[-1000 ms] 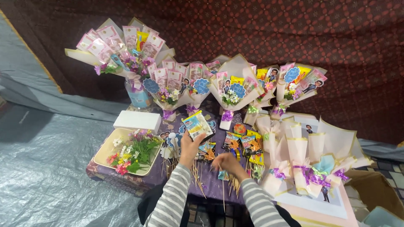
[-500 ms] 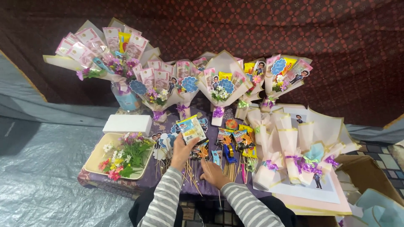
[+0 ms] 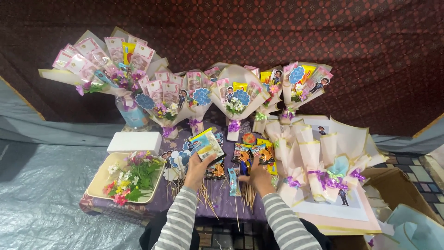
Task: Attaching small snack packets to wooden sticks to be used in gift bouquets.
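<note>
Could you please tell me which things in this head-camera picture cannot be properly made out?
- Right hand: its fingertips are buried among the snack packets, so its grip cannot be told.
- Packet in the left hand: its print is too small to read.
- Cardboard box: cut off by paper and the right edge.
- Wooden skewers: too thin and tangled to count.

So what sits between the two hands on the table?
In the head view, a dark snack packet and a blue skewered packet lie between left hand and right hand.
</note>
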